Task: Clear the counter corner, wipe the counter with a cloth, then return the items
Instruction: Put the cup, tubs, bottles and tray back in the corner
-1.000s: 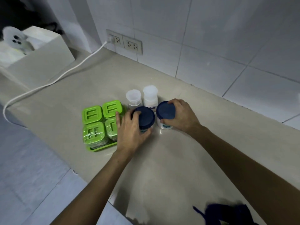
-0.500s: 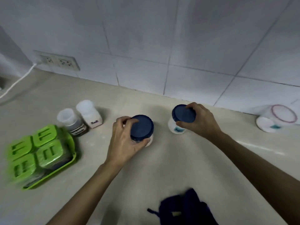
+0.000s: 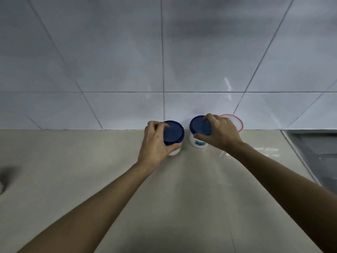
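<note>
Against the wall, both hands (image 3: 155, 141) (image 3: 221, 133) grip upright blue-lidded jars (image 3: 173, 134) (image 3: 199, 127).

Both our arms are stretched straight out ahead, bare forearms angling in from the lower corners and drawing closer toward the wrists. Our left hand (image 3: 155, 141) is curled over from the left side, knuckles up, fingers hooked across the top and thumb pressing low on the near side, clamped on the left jar (image 3: 173, 134). Our right hand (image 3: 219, 133) comes in from the right, back of the hand facing up, fingertips spread on top and thumb reaching along the near edge, gripping the right jar (image 3: 198, 131). Wrists are level, the two hands near each other but apart.
</note>
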Demonstrator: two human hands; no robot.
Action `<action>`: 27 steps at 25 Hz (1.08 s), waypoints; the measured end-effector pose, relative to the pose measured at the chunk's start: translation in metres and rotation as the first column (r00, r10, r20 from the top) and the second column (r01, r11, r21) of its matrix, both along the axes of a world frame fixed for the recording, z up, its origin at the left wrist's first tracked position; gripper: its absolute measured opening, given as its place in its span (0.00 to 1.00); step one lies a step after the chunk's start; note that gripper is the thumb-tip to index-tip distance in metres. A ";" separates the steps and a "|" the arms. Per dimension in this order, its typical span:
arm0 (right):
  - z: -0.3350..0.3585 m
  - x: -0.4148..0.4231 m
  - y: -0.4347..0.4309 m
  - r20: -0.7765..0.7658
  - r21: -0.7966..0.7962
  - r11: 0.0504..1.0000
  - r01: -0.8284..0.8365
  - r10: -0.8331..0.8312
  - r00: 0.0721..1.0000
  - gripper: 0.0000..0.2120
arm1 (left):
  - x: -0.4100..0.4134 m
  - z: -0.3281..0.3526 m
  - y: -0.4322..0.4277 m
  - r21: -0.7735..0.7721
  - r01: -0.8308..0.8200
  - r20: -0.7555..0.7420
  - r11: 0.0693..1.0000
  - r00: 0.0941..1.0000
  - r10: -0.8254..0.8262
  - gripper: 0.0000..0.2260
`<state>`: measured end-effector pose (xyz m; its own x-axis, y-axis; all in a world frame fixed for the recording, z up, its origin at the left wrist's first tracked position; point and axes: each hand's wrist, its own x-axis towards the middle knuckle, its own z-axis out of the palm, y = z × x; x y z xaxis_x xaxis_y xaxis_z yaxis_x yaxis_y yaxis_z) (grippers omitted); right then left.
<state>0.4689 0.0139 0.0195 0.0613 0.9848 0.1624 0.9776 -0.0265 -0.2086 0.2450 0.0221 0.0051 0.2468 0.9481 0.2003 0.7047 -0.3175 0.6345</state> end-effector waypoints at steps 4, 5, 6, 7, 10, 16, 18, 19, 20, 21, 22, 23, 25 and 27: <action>-0.011 0.010 0.009 -0.002 0.032 0.999 -0.023 0.023 1.000 0.30 | 0.034 -0.014 0.021 0.015 -0.029 -0.043 0.999 0.999 0.030 0.31; -0.013 0.012 0.010 0.013 0.037 0.999 -0.022 0.021 1.000 0.30 | 0.039 -0.015 0.025 0.012 -0.043 -0.035 0.999 0.998 0.044 0.31; -0.015 0.012 0.011 0.033 0.047 0.999 -0.015 0.014 0.999 0.30 | 0.043 -0.016 0.029 0.010 -0.054 -0.030 0.998 0.998 0.054 0.30; -0.016 0.014 0.012 0.052 0.063 0.998 -0.008 0.004 0.999 0.30 | 0.048 -0.016 0.033 0.013 -0.061 -0.030 0.998 0.998 0.061 0.30; -0.014 0.017 0.010 0.067 0.073 0.997 0.001 -0.006 0.998 0.31 | 0.053 -0.015 0.035 -0.004 -0.057 -0.056 0.998 0.997 0.057 0.31; -0.007 0.004 -0.025 0.000 0.161 0.984 -0.078 0.079 0.997 0.22 | 0.012 -0.007 0.004 -0.031 -0.050 -0.005 0.998 0.999 0.049 0.22; -0.008 -0.014 -0.042 0.000 0.150 0.978 -0.144 0.146 0.989 0.18 | -0.022 -0.008 -0.020 -0.058 -0.035 -0.055 0.998 0.998 0.032 0.18; -0.008 -0.028 -0.048 -0.003 0.127 0.975 -0.184 0.186 0.983 0.17 | -0.042 -0.008 -0.032 -0.072 -0.035 -0.082 0.997 0.996 0.029 0.16; -0.009 -0.046 -0.054 -0.009 0.097 0.970 -0.224 0.226 0.974 0.17 | -0.064 -0.007 -0.044 -0.078 -0.036 -0.109 0.996 0.994 0.027 0.16; -0.010 -0.063 -0.058 -0.011 0.070 0.962 -0.263 0.265 0.964 0.16 | -0.084 -0.005 -0.056 -0.073 -0.032 -0.135 0.997 0.991 0.022 0.16; -0.010 -0.079 -0.061 -0.006 0.044 0.951 -0.306 0.307 0.952 0.16 | -0.103 -0.003 -0.067 -0.063 -0.032 -0.160 0.998 0.987 0.022 0.15; -0.011 -0.102 -0.062 0.002 0.024 0.933 -0.360 0.360 0.933 0.15 | -0.128 -0.001 -0.078 -0.053 -0.046 -0.182 0.998 0.983 0.035 0.15; -0.008 -0.149 -0.059 0.016 -0.023 0.893 -0.450 0.450 0.893 0.14 | -0.181 0.005 -0.098 -0.024 -0.086 -0.215 0.996 0.973 0.079 0.15; -0.003 -0.203 -0.052 0.029 -0.065 0.847 -0.528 0.531 0.847 0.14 | -0.239 0.012 -0.112 0.024 -0.140 -0.250 0.990 0.958 0.141 0.15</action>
